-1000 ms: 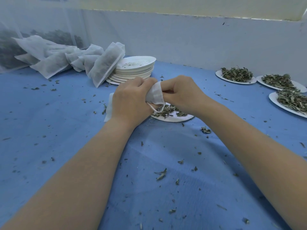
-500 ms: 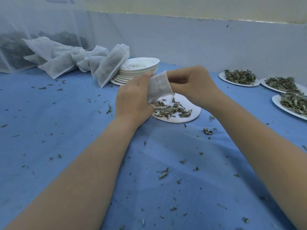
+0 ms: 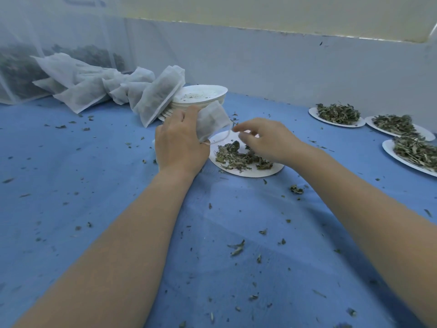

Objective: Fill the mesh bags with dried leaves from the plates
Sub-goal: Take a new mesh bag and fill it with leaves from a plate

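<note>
My left hand (image 3: 179, 145) holds a small white mesh bag (image 3: 211, 123) tilted, its mouth facing right, with some dark leaf bits showing through the mesh. Below it a white paper plate (image 3: 248, 172) carries a loose heap of dried leaves (image 3: 238, 157). My right hand (image 3: 267, 140) hovers over that plate just right of the bag's mouth. Its fingers are spread and curled; whether they pinch anything I cannot tell. A thin drawstring loop (image 3: 223, 138) hangs from the bag's mouth.
A stack of used white plates (image 3: 201, 97) stands behind the bag. Several filled mesh bags (image 3: 99, 91) lie piled at the back left. Three plates of dried leaves (image 3: 338, 114) sit along the right wall. Leaf crumbs litter the blue cloth (image 3: 94, 185).
My right hand has let go of the bag's mouth and dropped toward the leaves on the plate. My left hand now holds the bag alone, lifted and tilted.
</note>
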